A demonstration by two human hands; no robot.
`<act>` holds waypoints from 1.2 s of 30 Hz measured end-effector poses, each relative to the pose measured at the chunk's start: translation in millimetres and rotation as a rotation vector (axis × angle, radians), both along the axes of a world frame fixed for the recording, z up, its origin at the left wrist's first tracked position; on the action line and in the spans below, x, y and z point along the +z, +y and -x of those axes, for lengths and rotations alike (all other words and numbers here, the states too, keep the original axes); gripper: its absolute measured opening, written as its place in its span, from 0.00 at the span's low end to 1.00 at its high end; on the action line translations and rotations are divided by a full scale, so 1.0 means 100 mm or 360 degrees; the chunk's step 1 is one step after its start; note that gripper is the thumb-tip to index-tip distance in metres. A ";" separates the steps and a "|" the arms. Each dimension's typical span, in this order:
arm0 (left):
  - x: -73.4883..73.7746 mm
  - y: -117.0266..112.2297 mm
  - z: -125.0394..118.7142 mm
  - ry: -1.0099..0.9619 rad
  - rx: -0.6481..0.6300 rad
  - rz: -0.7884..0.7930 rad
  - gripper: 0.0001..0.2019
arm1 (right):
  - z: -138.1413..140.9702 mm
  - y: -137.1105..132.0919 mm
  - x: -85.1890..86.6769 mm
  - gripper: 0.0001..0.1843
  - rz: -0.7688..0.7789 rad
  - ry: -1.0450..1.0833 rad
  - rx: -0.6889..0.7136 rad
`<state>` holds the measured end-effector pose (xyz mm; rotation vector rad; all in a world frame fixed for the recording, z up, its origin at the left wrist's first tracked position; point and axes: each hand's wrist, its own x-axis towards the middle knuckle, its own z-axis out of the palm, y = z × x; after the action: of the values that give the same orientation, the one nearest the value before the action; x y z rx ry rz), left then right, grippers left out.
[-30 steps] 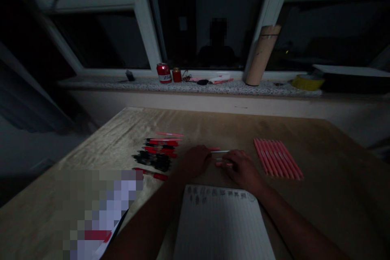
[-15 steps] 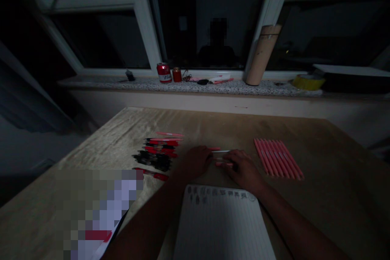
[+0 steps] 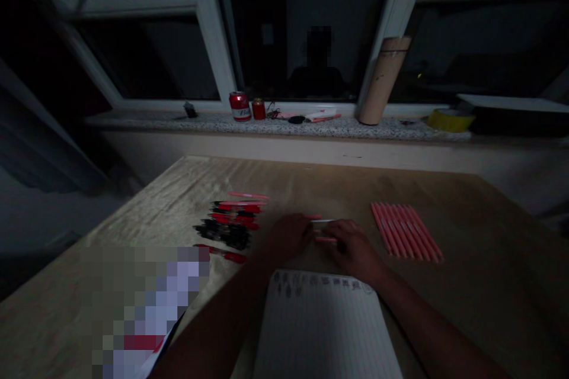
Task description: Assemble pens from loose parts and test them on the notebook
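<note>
Near the middle of the table, my left hand point(image 3: 291, 235) has its fingers curled, its fingertips close to the left ends of some pen parts. What it grips is lost in the dark. My right hand point(image 3: 353, 246) is closed at the right end of a short pink pen barrel point(image 3: 326, 240). Between the two hands lies a thin white pen refill point(image 3: 322, 221), with a pink pen piece point(image 3: 313, 217) just beyond it. A lined notebook point(image 3: 324, 331) with handwriting along its top lies below my hands, between the forearms.
Several pink pens point(image 3: 405, 231) lie in a neat row at the right. At the left is a pile of black and red pens point(image 3: 226, 232), with a pink pen point(image 3: 248, 195) behind it. On the sill stand a red can point(image 3: 240, 106) and a tall cylinder point(image 3: 384, 80).
My left hand has shifted slightly to the right, toward the refill. The fingers of my right hand have moved a little around the pink barrel. Everything else looks the same.
</note>
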<state>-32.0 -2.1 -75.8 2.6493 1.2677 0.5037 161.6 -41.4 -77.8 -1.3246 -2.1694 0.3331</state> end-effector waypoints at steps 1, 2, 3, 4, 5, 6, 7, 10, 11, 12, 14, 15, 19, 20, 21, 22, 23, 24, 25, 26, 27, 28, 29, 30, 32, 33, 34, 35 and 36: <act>0.00 0.00 0.00 -0.0004 -0.0014 0.0002 0.12 | 0.00 -0.01 0.00 0.11 0.0002 -0.0009 0.0013; 0.01 0.00 -0.01 0.0000 -0.0026 0.0005 0.12 | 0.00 -0.01 0.01 0.11 0.0001 -0.0017 0.0029; 0.02 0.00 -0.02 0.0011 -0.0037 0.0013 0.12 | 0.01 -0.02 0.01 0.11 -0.0006 -0.0022 0.0043; 0.02 0.00 -0.02 0.0026 -0.0047 0.0026 0.12 | 0.01 -0.02 0.01 0.11 -0.0013 -0.0027 0.0055; 0.02 0.01 -0.03 0.0042 -0.0052 0.0042 0.12 | 0.01 -0.02 0.01 0.11 -0.0020 -0.0030 0.0061; 0.03 0.01 -0.03 0.0054 -0.0052 0.0058 0.11 | 0.01 -0.02 0.00 0.10 -0.0023 -0.0031 0.0064; 0.02 0.01 -0.04 0.0061 -0.0049 0.0070 0.11 | 0.02 -0.01 0.00 0.10 -0.0025 -0.0030 0.0065; 0.01 0.02 -0.04 0.0047 -0.0041 0.0073 0.11 | 0.01 0.00 -0.02 0.09 -0.0016 -0.0025 0.0035; 0.00 0.02 -0.03 0.0032 -0.0040 0.0066 0.11 | 0.01 0.01 -0.02 0.09 -0.0014 -0.0021 0.0010; -0.01 0.02 -0.03 0.0018 -0.0040 0.0059 0.11 | 0.01 0.02 -0.03 0.09 -0.0014 -0.0017 -0.0020; -0.01 0.02 -0.02 -0.0002 -0.0034 0.0045 0.10 | -0.01 0.03 -0.04 0.09 -0.0026 -0.0011 -0.0084; -0.01 0.02 -0.02 -0.0005 -0.0031 0.0039 0.10 | -0.01 0.04 -0.05 0.09 -0.0035 -0.0010 -0.0108; 0.02 0.00 -0.02 -0.0019 -0.0025 0.0029 0.10 | -0.03 0.05 -0.07 0.10 -0.0040 -0.0014 -0.0147; 0.03 -0.01 -0.02 -0.0022 -0.0030 0.0034 0.10 | -0.04 0.05 -0.07 0.10 -0.0039 -0.0016 -0.0146; 0.03 -0.01 -0.02 -0.0026 -0.0033 0.0037 0.10 | -0.04 0.04 -0.07 0.10 -0.0041 -0.0019 -0.0142; 0.03 -0.01 -0.02 -0.0029 -0.0041 0.0042 0.10 | -0.04 0.04 -0.07 0.11 -0.0045 -0.0023 -0.0137; 0.02 -0.01 -0.02 -0.0034 -0.0049 0.0043 0.10 | -0.04 0.04 -0.07 0.11 -0.0050 -0.0025 -0.0129; 0.01 -0.01 -0.02 -0.0046 -0.0059 0.0041 0.10 | -0.04 0.04 -0.07 0.11 -0.0054 -0.0026 -0.0121; 0.01 -0.01 -0.03 -0.0064 -0.0067 0.0036 0.10 | -0.03 0.03 -0.06 0.11 -0.0056 -0.0028 -0.0114; 0.00 -0.01 -0.03 -0.0084 -0.0077 0.0036 0.11 | -0.03 0.03 -0.06 0.10 -0.0055 -0.0031 -0.0109; -0.01 -0.02 -0.03 -0.0102 -0.0086 0.0042 0.11 | -0.03 0.03 -0.06 0.10 -0.0054 -0.0037 -0.0103; 0.00 -0.02 -0.04 -0.0116 -0.0096 0.0054 0.11 | -0.02 0.03 -0.05 0.10 -0.0052 -0.0046 -0.0097; 0.00 -0.03 -0.04 -0.0128 -0.0101 0.0070 0.11 | -0.02 0.03 -0.05 0.11 -0.0051 -0.0056 -0.0095; 0.01 -0.03 -0.05 -0.0140 -0.0101 0.0087 0.11 | -0.02 0.03 -0.05 0.11 -0.0050 -0.0068 -0.0093; 0.03 -0.05 -0.06 -0.0164 -0.0086 0.0114 0.10 | -0.01 0.03 -0.05 0.11 -0.0049 -0.0086 -0.0093; 0.04 -0.06 -0.06 -0.0179 -0.0072 0.0121 0.11 | -0.01 0.03 -0.05 0.11 -0.0047 -0.0095 -0.0090; 0.04 -0.07 -0.07 -0.0192 -0.0064 0.0126 0.11 | -0.01 0.03 -0.05 0.11 -0.0046 -0.0103 -0.0089; 0.04 -0.08 -0.08 -0.0205 -0.0063 0.0129 0.12 | -0.01 0.02 -0.05 0.11 -0.0043 -0.0108 -0.0087; 0.04 -0.08 -0.08 -0.0214 -0.0070 0.0132 0.12 | -0.01 0.02 -0.05 0.10 -0.0040 -0.0113 -0.0085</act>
<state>-23.9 -10.3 -72.0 2.5227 1.1631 0.5985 162.6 -39.1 -82.5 -1.3969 -2.1846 0.2407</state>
